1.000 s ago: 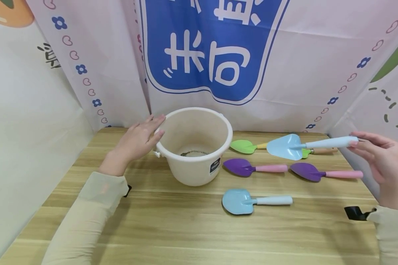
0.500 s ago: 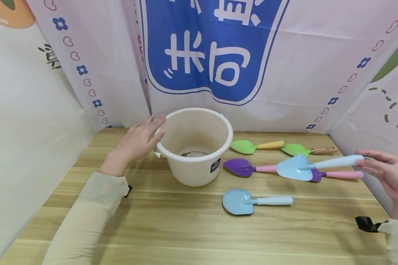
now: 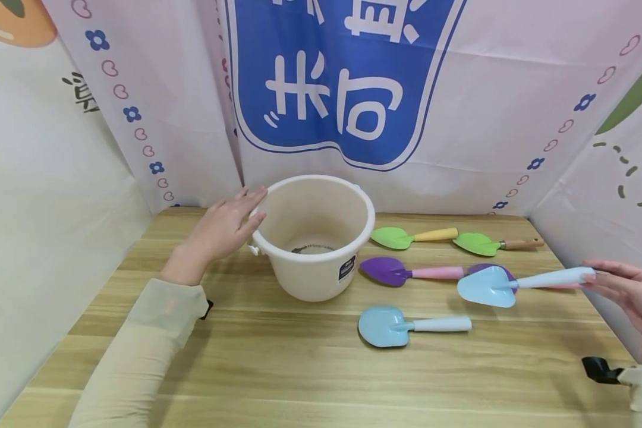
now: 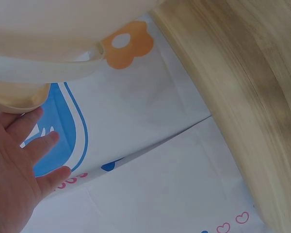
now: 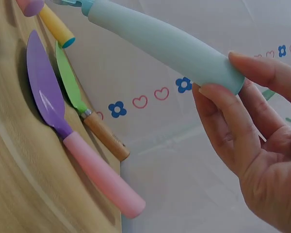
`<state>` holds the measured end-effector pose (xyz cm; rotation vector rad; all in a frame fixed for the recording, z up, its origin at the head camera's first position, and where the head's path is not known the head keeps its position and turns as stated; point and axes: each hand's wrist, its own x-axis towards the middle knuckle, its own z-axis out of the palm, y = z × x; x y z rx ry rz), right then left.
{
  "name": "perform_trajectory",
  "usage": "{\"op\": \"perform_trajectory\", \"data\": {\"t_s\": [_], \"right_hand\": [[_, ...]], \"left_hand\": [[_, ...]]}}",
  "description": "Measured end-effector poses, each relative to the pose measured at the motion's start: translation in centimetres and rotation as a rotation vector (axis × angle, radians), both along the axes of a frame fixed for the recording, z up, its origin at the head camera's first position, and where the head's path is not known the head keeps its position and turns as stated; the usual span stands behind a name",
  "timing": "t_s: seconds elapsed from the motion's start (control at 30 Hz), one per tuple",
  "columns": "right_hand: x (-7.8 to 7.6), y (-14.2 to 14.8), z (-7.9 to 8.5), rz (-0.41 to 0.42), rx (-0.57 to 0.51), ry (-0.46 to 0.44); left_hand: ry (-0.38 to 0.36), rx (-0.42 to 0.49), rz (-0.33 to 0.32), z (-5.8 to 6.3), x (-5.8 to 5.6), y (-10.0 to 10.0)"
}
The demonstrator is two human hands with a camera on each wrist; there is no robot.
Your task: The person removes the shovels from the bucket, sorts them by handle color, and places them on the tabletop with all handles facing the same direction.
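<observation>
My right hand pinches the handle end of a light blue trowel between thumb and fingers. The trowel hangs above the table, its blade pointing left and covering part of a purple trowel with a pink handle. In the right wrist view the fingertips close on the pale blue handle. On the left, my left hand touches the rim of a cream bucket with fingers extended. From the left wrist camera, the fingers look spread beneath the rim.
A second blue trowel lies in front, right of the bucket. Behind it lies another purple trowel. Two green trowels lie at the back, one with a yellow handle, one with a wooden handle. Printed cloth hangs behind the table.
My right hand has carried the blue trowel toward me and slightly right, from over the green trowels to over the right purple one. The left hand stays at the bucket.
</observation>
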<state>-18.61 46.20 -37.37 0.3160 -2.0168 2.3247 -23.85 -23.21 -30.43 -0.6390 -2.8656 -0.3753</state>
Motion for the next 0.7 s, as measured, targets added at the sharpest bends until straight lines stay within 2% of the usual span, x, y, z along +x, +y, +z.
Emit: {"op": "perform_trajectory", "data": {"t_s": [0.23,0.4,0.6,0.7], "right_hand": [[0.2,1.5,-1.2,0.05,-0.137,-0.02],[0.6,2.4,-1.9,0.099,-0.195,-0.052],[1.1,3.5,-2.6,0.12,-0.213,-0.105],[1.2,4.1,-3.0,0.107,-0.162,-0.111]], "left_hand": [[0.006,0.002,-0.005,0.0,-0.1,0.1],[0.014,0.007,-0.008,-0.1,-0.1,0.0],[0.02,0.012,-0.012,-0.1,-0.2,0.1],[0.02,0.011,-0.013,-0.1,-0.2,0.1]]}}
